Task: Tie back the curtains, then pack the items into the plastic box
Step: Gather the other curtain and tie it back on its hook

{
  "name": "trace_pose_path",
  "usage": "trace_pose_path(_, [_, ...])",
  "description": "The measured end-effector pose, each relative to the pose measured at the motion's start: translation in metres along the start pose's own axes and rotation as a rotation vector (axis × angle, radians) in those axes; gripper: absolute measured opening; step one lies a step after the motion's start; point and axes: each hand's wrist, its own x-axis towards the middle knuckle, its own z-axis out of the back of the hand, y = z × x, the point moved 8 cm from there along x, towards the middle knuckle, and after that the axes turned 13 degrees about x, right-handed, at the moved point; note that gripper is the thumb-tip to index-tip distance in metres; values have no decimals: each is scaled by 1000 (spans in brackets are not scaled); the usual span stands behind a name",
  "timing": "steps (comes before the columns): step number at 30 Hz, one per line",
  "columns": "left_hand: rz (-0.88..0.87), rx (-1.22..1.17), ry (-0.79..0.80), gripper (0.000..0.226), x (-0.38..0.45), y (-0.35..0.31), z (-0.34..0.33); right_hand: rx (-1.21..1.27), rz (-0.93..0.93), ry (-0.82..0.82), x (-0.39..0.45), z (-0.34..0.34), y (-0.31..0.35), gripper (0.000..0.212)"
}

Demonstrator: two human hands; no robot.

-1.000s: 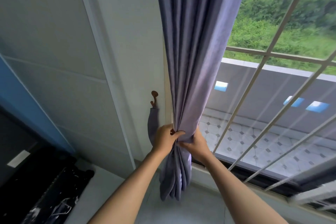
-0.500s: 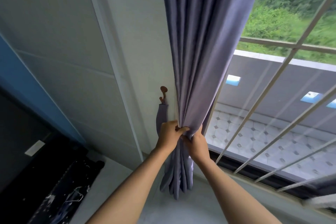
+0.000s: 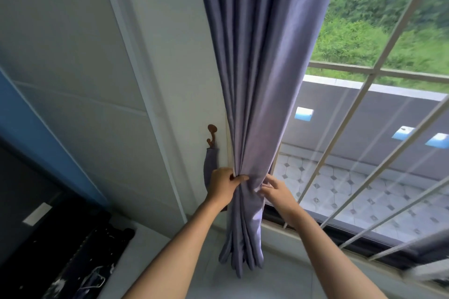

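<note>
One curtain [image 3: 255, 80], purple, gathered in bunch at frame centre, hem on sill [image 3: 209, 281]. Left hand [image 3: 224, 188] clenched round bunch, thumb across front. Right hand [image 3: 277, 192] at 3 o'clock of bunch, fingers [image 3: 268, 181] released, tips touching fabric. One hook [image 3: 211, 135] on wall at 10 o'clock of left hand, tieback [image 3: 209, 165] hanging from it. No containers in view.

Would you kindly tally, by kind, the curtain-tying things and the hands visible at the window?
Gathered purple fabric curtain: 1
Purple fabric tie-back strap: 1
Brown wall hook: 1
Bare hands: 2, left hand and right hand
Total: 5
</note>
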Motion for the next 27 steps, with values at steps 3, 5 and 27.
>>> trace_pose_path(3, [11,-11,4,50,-3,2,-6,-64,38,-12,-5,16,6,36])
trace_pose_path(5, [8,-21,11,50,-4,0,-6,-176,61,-79,-3,22,7,30])
trace_pose_path(27, [-139,-58,19,32,-10,19,24,-305,88,-243,1,-44,-9,26])
